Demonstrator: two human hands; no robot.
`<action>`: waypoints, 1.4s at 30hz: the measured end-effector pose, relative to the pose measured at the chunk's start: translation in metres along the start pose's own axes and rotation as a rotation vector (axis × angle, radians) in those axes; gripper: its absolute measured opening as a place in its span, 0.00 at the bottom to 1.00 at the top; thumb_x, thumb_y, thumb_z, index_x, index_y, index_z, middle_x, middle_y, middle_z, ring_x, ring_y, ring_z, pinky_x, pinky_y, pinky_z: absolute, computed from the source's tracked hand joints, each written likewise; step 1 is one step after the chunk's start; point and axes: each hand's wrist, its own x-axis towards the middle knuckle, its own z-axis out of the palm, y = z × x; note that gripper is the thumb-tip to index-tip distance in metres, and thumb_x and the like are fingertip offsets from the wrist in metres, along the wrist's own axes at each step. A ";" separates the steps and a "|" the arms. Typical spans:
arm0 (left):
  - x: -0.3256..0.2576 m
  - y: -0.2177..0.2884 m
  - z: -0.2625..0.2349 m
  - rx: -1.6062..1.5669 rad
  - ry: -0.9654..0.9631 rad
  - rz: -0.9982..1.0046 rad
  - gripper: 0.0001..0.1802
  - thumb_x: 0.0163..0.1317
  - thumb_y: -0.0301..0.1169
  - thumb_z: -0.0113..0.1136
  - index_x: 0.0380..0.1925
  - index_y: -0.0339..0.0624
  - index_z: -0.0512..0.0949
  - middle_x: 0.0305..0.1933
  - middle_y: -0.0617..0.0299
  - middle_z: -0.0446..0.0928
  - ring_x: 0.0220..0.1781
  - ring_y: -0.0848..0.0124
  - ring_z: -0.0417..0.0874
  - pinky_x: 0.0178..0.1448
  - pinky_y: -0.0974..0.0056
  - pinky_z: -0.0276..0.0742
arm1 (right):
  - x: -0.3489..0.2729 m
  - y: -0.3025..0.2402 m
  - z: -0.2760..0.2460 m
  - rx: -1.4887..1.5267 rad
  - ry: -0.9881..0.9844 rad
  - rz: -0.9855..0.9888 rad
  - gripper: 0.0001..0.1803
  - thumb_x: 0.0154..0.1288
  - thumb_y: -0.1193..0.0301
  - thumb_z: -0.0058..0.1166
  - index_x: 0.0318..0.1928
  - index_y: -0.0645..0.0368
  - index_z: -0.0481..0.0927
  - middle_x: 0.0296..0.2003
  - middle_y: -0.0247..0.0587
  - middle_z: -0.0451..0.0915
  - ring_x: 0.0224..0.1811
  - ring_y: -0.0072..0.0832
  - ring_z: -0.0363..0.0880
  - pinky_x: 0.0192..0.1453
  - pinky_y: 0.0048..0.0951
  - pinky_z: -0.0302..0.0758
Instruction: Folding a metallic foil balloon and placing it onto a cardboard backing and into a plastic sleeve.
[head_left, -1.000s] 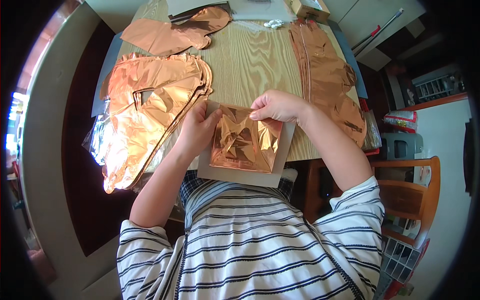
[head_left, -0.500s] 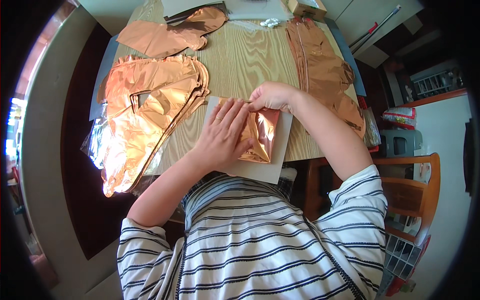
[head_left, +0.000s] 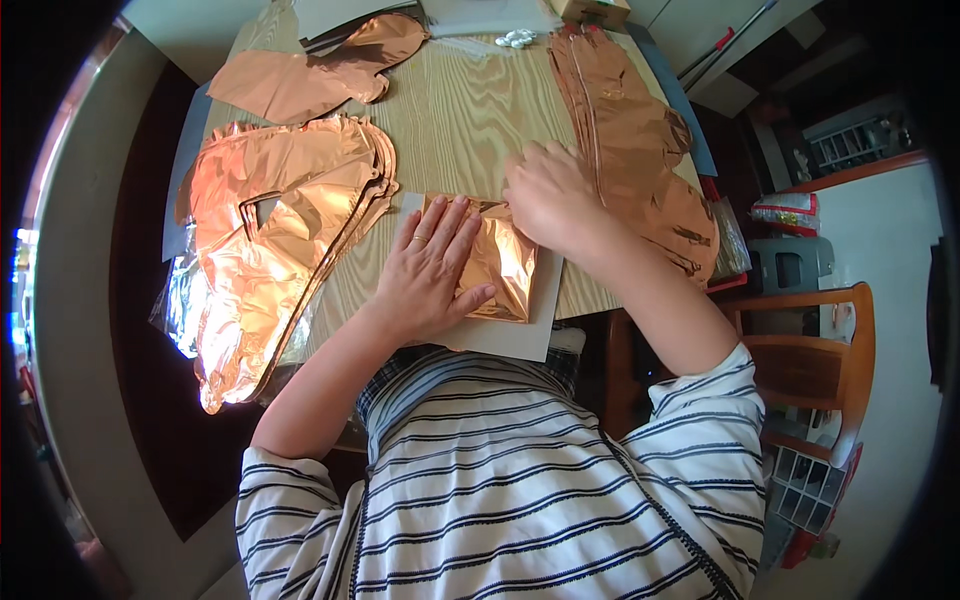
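Note:
A folded sheet of shiny copper-coloured foil point(head_left: 506, 262) lies on a pale flat board point(head_left: 546, 315) at the table's near edge. My left hand point(head_left: 425, 265), a ring on one finger, rests flat on the foil's left part with its fingers stretched out and thumb apart. At the foil's far right corner is my right hand point(head_left: 553, 195), back upward and fingers curled in. Its fingertips are hidden, so whether they pinch anything does not show. The board's left part is partly covered by my left hand.
Flat copper foil pieces lie in a stack point(head_left: 290, 200) at left, as another piece point(head_left: 300, 80) behind it, and as a stack point(head_left: 635, 150) at right. Small white items point(head_left: 515, 39) and a cardboard box point(head_left: 595, 12) sit at the back. A wooden chair point(head_left: 800, 365) stands right.
My right hand has moved off my left fingertips, rightward to the foil's far right corner. My left hand stays flat on the foil. The whole view has shifted slightly.

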 end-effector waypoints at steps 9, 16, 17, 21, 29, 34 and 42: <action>0.010 -0.007 -0.010 -0.022 0.056 0.081 0.36 0.66 0.48 0.53 0.70 0.37 0.69 0.77 0.44 0.64 0.77 0.46 0.65 0.74 0.42 0.61 | -0.074 -0.035 0.062 0.176 0.190 -0.083 0.39 0.74 0.54 0.51 0.74 0.69 0.61 0.75 0.58 0.60 0.79 0.54 0.55 0.82 0.58 0.45; 0.008 -0.009 -0.006 -0.033 0.020 0.056 0.36 0.69 0.45 0.52 0.74 0.41 0.65 0.79 0.46 0.60 0.80 0.46 0.59 0.79 0.43 0.51 | -0.105 -0.014 0.062 0.165 0.097 0.095 0.43 0.75 0.49 0.47 0.78 0.67 0.55 0.80 0.55 0.51 0.83 0.51 0.44 0.83 0.59 0.35; 0.008 -0.009 -0.005 -0.023 0.028 0.061 0.36 0.69 0.46 0.52 0.74 0.41 0.64 0.79 0.46 0.60 0.81 0.46 0.58 0.80 0.43 0.50 | -0.109 -0.011 0.061 0.165 0.077 0.121 0.44 0.75 0.49 0.47 0.78 0.67 0.55 0.80 0.55 0.50 0.83 0.51 0.43 0.83 0.59 0.34; 0.010 -0.008 -0.005 -0.036 0.008 0.058 0.37 0.69 0.46 0.52 0.74 0.41 0.64 0.80 0.46 0.59 0.82 0.45 0.56 0.82 0.42 0.47 | -0.121 -0.004 0.059 0.255 0.053 0.183 0.44 0.76 0.50 0.46 0.78 0.69 0.52 0.80 0.56 0.49 0.83 0.54 0.39 0.83 0.60 0.30; 0.015 -0.001 -0.024 -0.037 -0.069 0.007 0.37 0.66 0.48 0.55 0.71 0.42 0.67 0.77 0.45 0.63 0.79 0.44 0.59 0.81 0.40 0.49 | -0.185 -0.006 0.044 0.666 0.069 0.470 0.17 0.70 0.59 0.63 0.41 0.64 0.82 0.37 0.53 0.86 0.33 0.39 0.88 0.34 0.36 0.82; 0.034 0.001 -0.030 0.002 -0.051 0.046 0.33 0.68 0.49 0.54 0.67 0.42 0.70 0.68 0.48 0.71 0.73 0.47 0.67 0.78 0.39 0.54 | -0.188 -0.033 0.079 1.837 -0.080 0.636 0.18 0.78 0.60 0.54 0.47 0.66 0.80 0.36 0.46 0.87 0.35 0.30 0.89 0.39 0.27 0.85; 0.037 0.015 -0.018 0.099 0.021 -0.007 0.38 0.71 0.61 0.48 0.63 0.38 0.74 0.62 0.45 0.74 0.70 0.48 0.71 0.77 0.35 0.54 | -0.177 -0.026 0.061 2.084 0.021 0.673 0.13 0.78 0.66 0.53 0.50 0.65 0.80 0.34 0.44 0.86 0.28 0.27 0.87 0.34 0.25 0.85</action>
